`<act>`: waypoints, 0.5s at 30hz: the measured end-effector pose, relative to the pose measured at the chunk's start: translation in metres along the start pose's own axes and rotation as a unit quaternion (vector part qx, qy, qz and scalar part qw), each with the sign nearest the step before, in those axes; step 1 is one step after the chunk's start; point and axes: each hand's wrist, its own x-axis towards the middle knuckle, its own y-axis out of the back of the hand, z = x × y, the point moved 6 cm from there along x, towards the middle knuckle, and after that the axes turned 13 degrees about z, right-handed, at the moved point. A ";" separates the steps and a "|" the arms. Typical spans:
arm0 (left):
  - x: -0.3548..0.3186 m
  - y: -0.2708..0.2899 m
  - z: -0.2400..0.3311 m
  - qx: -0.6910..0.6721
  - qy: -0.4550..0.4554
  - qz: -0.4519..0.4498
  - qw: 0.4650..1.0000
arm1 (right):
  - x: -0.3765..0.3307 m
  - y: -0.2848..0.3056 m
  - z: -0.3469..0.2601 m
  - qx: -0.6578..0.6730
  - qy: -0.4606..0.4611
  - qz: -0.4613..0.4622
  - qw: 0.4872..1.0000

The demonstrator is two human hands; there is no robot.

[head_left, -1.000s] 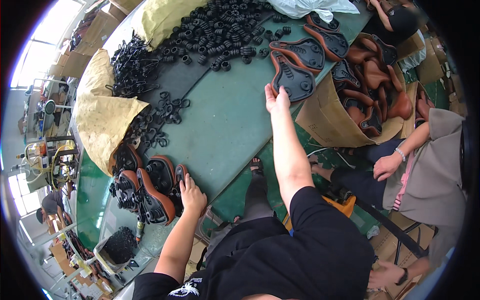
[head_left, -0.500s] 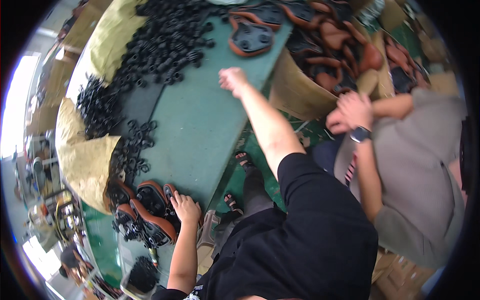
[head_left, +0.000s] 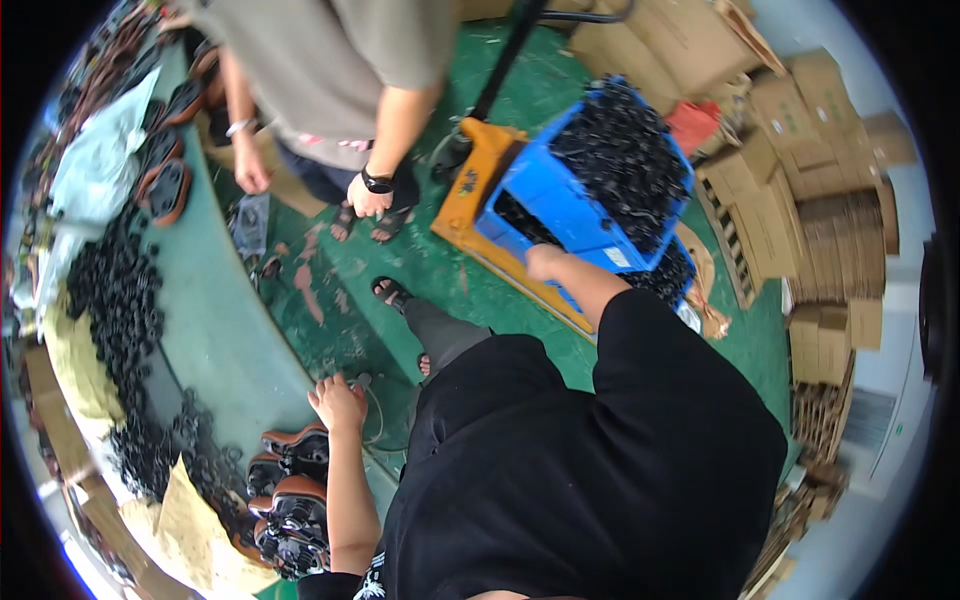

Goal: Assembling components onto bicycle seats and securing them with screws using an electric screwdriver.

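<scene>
My left hand [head_left: 338, 403] rests at the edge of the green table [head_left: 225, 300], fingers spread and holding nothing I can see. Beside it lie several saddles [head_left: 300, 490] with brown rims and black undersides. My right hand [head_left: 545, 262] is stretched out to the right, at the near side of the stacked blue crates [head_left: 560, 200]. Its fingers are blurred and turned away, so I cannot tell whether they grip anything. Small black parts [head_left: 615, 150] fill the upper crate.
The crates stand on a yellow pallet truck [head_left: 478, 185]. Another person [head_left: 330, 70] stands beyond the table's edge. Black rings [head_left: 115, 290] are heaped along the table, next to yellow sacks [head_left: 85, 370]. Cardboard boxes [head_left: 760, 190] are stacked at the right.
My view has swung to the right, bringing in the crates and pallet truck. My right arm has moved from over the table to the crates. The left hand is off the saddles.
</scene>
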 end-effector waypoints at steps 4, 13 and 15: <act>-0.029 -0.016 0.087 -0.022 -0.082 -0.154 0.984 | -0.128 0.034 0.194 0.309 -0.455 0.342 0.761; -0.078 -0.030 0.262 -0.023 -0.308 -0.227 0.924 | -0.280 -0.253 0.262 0.443 -0.208 -0.049 0.871; -0.083 -0.045 0.261 -0.041 -0.319 -0.194 0.927 | -0.317 -0.260 0.234 0.452 -0.350 -0.088 0.816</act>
